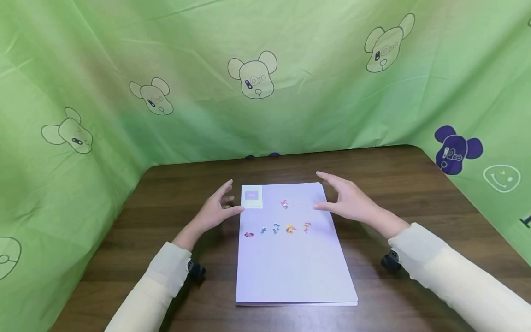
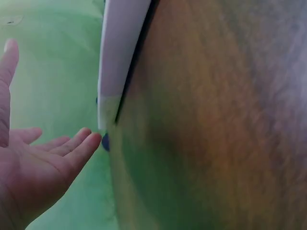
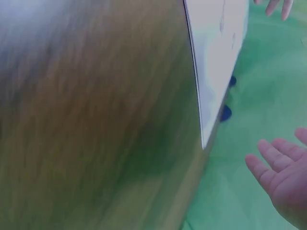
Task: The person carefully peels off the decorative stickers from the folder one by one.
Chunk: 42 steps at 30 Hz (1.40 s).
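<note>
A flat, pale lavender folder-like sheet (image 1: 290, 272), with a second layer showing along its near edge, lies on the wooden table. Small colourful cartoon figures (image 1: 290, 228) run in a row across it, with a single pink one (image 1: 284, 204) above. A whitish label (image 1: 257, 204) with a purple square fills its far left corner. My left hand (image 1: 213, 211) hovers by that corner, thumb tip overlapping the sheet's left edge in the head view. On the other side, my right hand (image 1: 352, 199) reaches over the right edge with its thumb extended. Both hands hold nothing, fingers spread.
The brown wooden table (image 1: 166, 193) has a rounded far right corner. A green cloth (image 1: 199, 129) printed with mouse-like heads hangs behind and beside it. Dark devices sit at both wrists, under white sleeves (image 1: 456, 267).
</note>
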Each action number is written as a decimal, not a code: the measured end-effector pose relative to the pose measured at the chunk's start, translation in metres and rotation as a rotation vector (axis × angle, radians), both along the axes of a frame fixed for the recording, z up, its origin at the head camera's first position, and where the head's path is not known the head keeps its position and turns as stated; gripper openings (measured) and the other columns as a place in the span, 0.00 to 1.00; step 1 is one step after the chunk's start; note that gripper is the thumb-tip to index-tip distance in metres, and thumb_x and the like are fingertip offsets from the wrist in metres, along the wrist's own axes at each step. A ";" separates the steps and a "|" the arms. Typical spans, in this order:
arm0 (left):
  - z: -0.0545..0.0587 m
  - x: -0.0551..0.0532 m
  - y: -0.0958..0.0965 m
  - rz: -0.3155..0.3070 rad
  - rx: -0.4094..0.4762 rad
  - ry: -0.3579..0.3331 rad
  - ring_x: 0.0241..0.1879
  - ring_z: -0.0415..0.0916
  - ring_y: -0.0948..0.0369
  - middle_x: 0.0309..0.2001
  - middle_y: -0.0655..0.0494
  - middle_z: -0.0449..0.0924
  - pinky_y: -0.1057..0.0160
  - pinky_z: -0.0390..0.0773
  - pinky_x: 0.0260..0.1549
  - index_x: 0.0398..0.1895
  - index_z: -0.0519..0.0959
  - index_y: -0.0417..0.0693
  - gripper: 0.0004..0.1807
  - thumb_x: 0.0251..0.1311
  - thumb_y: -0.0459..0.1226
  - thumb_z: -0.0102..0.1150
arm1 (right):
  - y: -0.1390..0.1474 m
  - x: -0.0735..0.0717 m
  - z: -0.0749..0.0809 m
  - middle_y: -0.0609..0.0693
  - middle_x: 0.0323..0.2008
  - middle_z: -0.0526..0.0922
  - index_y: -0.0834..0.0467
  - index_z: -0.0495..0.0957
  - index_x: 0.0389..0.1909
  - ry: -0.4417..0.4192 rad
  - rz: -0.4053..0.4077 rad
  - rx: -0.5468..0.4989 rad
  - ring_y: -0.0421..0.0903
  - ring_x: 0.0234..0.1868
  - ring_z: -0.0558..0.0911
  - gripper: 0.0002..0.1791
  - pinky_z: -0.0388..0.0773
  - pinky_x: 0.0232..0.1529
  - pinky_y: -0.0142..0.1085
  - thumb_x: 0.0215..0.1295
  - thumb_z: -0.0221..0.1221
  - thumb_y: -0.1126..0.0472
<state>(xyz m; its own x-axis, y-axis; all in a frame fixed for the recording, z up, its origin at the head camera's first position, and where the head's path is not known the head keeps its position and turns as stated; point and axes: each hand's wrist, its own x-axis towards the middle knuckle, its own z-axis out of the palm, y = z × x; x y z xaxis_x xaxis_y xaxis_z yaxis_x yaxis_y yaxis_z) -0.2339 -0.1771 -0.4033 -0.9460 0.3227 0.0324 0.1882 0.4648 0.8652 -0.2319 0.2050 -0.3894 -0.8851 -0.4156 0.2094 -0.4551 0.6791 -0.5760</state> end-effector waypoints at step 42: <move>-0.016 -0.009 0.012 -0.329 -0.806 0.262 0.75 0.35 0.57 0.77 0.50 0.41 0.59 0.36 0.70 0.77 0.49 0.43 0.45 0.68 0.63 0.40 | -0.074 -0.035 -0.026 0.55 0.43 0.81 0.66 0.79 0.51 -0.346 0.028 -0.085 0.51 0.46 0.77 0.22 0.73 0.51 0.43 0.57 0.69 0.60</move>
